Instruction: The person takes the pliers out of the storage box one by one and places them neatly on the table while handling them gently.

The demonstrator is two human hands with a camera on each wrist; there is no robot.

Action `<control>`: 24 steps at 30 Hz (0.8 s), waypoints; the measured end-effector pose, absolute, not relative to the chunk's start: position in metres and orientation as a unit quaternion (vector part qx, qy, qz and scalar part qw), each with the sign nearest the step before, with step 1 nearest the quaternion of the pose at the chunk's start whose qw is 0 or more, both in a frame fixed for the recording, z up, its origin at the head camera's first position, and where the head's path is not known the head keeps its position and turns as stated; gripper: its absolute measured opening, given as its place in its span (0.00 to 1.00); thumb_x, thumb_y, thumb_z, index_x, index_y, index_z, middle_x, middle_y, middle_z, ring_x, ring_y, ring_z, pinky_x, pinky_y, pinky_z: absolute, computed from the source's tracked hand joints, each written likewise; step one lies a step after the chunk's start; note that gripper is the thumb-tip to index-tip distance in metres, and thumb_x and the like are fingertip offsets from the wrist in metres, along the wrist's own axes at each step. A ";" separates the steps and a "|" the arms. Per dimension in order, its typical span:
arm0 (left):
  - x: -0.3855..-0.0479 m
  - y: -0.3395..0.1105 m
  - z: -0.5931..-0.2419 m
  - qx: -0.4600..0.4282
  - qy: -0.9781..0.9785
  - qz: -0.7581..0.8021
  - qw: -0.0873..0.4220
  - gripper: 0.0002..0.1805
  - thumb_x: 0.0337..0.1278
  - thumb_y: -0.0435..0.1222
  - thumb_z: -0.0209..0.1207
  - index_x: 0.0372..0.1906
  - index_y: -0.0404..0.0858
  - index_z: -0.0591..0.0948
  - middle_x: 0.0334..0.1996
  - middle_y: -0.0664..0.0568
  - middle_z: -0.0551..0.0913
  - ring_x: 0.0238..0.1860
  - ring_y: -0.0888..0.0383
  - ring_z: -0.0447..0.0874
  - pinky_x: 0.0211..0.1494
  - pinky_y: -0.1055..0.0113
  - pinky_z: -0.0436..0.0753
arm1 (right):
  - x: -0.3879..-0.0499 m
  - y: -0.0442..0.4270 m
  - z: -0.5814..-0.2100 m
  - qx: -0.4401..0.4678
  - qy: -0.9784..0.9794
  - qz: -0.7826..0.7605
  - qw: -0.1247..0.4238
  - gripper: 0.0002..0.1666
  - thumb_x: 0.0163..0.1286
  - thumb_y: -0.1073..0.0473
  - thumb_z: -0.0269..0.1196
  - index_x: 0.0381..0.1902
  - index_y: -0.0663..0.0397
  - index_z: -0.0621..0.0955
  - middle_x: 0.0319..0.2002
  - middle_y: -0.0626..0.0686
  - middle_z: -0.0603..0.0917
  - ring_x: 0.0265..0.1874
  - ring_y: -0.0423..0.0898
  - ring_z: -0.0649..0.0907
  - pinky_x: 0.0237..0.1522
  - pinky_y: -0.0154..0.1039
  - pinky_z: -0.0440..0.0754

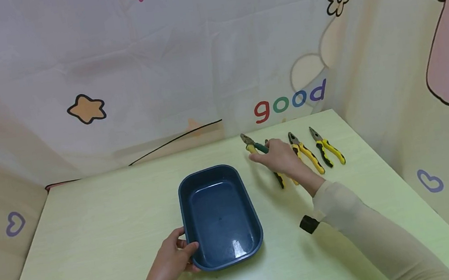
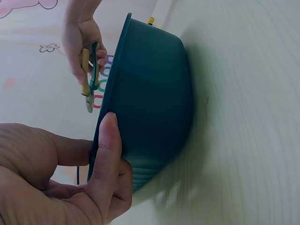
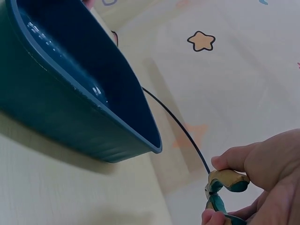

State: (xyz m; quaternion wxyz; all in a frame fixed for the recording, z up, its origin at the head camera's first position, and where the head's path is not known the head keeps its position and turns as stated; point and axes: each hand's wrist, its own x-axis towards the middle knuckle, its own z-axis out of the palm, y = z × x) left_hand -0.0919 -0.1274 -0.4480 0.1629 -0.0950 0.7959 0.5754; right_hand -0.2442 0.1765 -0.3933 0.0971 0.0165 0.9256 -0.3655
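Note:
A dark blue rectangular tub [image 1: 220, 221] stands on the table, with nothing inside it. My left hand [image 1: 174, 259] pinches its left rim near the front corner, thumb over the edge; the left wrist view shows the fingers against the outer wall. My right hand [image 1: 280, 157] holds a pair of pliers [image 2: 89, 77] with yellow and green handles, raised beyond the tub's back right corner. The jaws point away from the wrist and the handles stand spread. Beneath the right hand lies another pair of pliers [image 1: 279, 181], mostly hidden by the hand.
To the right lie yellow-and-black pliers [image 1: 311, 158] and long-nose pliers [image 1: 327, 147] on the pale table [image 1: 104, 231]. A printed cloth [image 1: 147, 74] hangs behind and along both sides. A black piece [image 1: 309, 224] sticks out at the right cuff.

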 end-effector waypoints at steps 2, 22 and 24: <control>-0.092 -0.127 -0.448 -0.097 0.796 0.575 0.162 0.29 0.71 0.26 0.58 0.72 0.24 0.65 0.38 0.39 0.76 0.24 0.52 0.84 0.29 0.56 0.89 | -0.245 0.175 -0.396 0.015 0.925 -0.367 0.098 0.46 0.72 0.42 0.66 0.70 0.75 0.68 0.30 0.55 0.70 0.22 0.45 0.69 0.23 0.35 0.65; -0.092 -0.127 -0.449 -0.095 0.794 0.578 0.161 0.29 0.71 0.26 0.58 0.72 0.23 0.65 0.38 0.39 0.76 0.24 0.52 0.84 0.29 0.56 0.89 | -0.250 0.163 -0.412 0.024 0.930 -0.351 0.110 0.27 0.71 0.42 0.67 0.39 0.63 0.74 0.28 0.53 0.69 0.25 0.47 0.72 0.25 0.37 0.68; -0.092 -0.127 -0.449 -0.094 0.794 0.578 0.161 0.29 0.71 0.26 0.58 0.72 0.23 0.65 0.38 0.39 0.76 0.24 0.52 0.84 0.29 0.57 0.89 | -0.251 0.162 -0.413 0.029 0.930 -0.348 0.113 0.27 0.70 0.42 0.67 0.36 0.61 0.73 0.27 0.52 0.68 0.24 0.46 0.71 0.24 0.37 0.67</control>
